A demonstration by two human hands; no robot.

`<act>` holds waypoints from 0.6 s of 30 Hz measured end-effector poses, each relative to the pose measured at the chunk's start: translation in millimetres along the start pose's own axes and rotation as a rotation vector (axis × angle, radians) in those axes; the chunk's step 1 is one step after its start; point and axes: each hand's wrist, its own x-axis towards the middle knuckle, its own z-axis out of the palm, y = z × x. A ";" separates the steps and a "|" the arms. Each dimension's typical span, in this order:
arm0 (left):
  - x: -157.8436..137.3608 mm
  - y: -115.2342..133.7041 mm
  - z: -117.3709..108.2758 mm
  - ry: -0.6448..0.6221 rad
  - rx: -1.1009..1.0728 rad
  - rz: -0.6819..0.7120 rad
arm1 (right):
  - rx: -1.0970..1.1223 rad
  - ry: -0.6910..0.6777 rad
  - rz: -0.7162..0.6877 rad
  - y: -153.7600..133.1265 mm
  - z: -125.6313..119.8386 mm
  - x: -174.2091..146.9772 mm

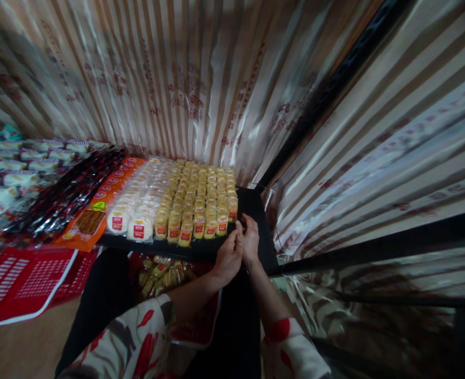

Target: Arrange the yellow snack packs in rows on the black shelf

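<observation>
My left hand (228, 259) and my right hand (250, 241) meet over the right end of the black shelf (252, 202). Both have curled fingers pressed against each other; whatever lies between them, if anything, is hidden. Just left of my fingertips stand close rows of small yellow wrapped snack packs (199, 223) with red and yellow labels. Beside those, further left, are rows of white round wrapped crackers (140, 229).
Orange snack bags (84, 226), dark shiny packets (64, 195) and white packs (21, 179) fill the shelf's left part. Below are a red basket (27, 284) and loose yellow packs (165, 276) in a red container. Striped sheeting (201, 79) and a dark post (319, 100) border the shelf.
</observation>
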 end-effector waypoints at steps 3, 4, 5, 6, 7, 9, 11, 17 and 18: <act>-27.3 -5.8 -12.0 0.006 0.020 0.078 | 0.029 0.033 -0.031 -16.2 -11.6 -29.3; -39.8 -8.4 -17.9 0.006 0.028 0.108 | 0.048 0.039 -0.041 -23.4 -14.2 -42.9; -53.8 -11.4 -24.9 -0.001 0.035 0.134 | 0.071 0.036 -0.048 -30.8 -15.9 -58.3; -68.7 -14.8 -33.1 -0.019 0.044 0.157 | 0.101 0.030 -0.052 -37.8 -16.7 -75.3; -84.1 -19.0 -42.3 -0.044 0.056 0.170 | 0.131 0.022 -0.052 -43.7 -16.5 -93.6; -113.7 -30.3 -63.7 -0.115 0.093 0.145 | 0.178 -0.002 -0.037 -50.5 -13.1 -131.5; -137.1 -46.6 -87.8 -0.191 0.132 0.056 | 0.176 -0.139 0.008 -49.7 -6.5 -166.3; -151.3 -110.1 -157.3 -0.211 0.548 -0.405 | -0.142 -0.977 0.092 -32.6 15.5 -211.5; -147.7 -119.0 -165.6 -0.188 0.581 -0.436 | -0.183 -1.089 0.078 -31.7 18.1 -211.2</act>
